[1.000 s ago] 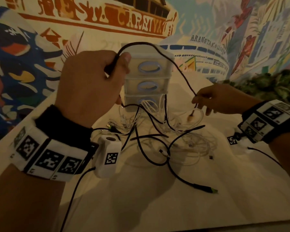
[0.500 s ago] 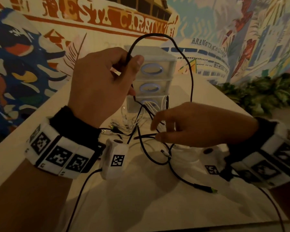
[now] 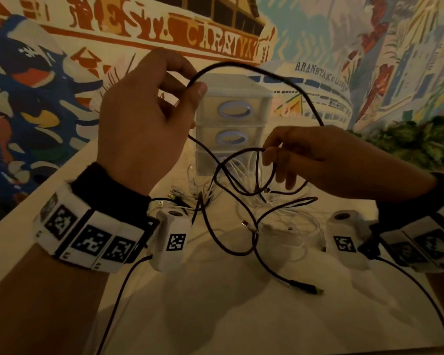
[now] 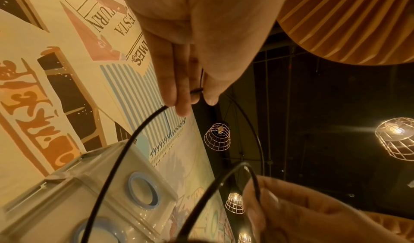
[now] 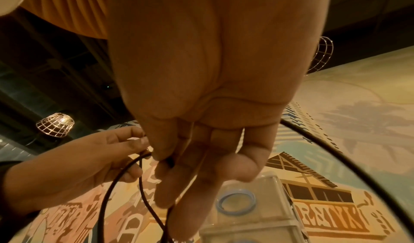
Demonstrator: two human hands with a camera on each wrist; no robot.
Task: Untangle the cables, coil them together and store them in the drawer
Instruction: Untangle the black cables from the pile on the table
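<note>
A long black cable (image 3: 280, 78) arcs above the table from my left hand (image 3: 191, 82), which pinches it between thumb and fingers in front of the drawer unit (image 3: 259, 98). My right hand (image 3: 267, 151) pinches a lower loop of the same cable, held just above the tangle. The left wrist view shows the cable (image 4: 125, 149) leaving my fingertips (image 4: 181, 108). In the right wrist view the loop (image 5: 107, 193) hangs from my fingers (image 5: 161, 158). White cables (image 3: 287, 221) lie tangled with black strands on the table. A green-tipped plug (image 3: 315, 290) rests nearer me.
The drawer unit has three closed drawers with blue oval handles and stands at the table's (image 3: 215, 324) far edge against a painted mural wall. Green foliage (image 3: 420, 142) lies at the right. Thin black leads run from both wrist cameras toward me.
My right hand came in from the right to the middle and now pinches a lower loop of the black cable, lifted slightly. My left hand keeps its hold.
</note>
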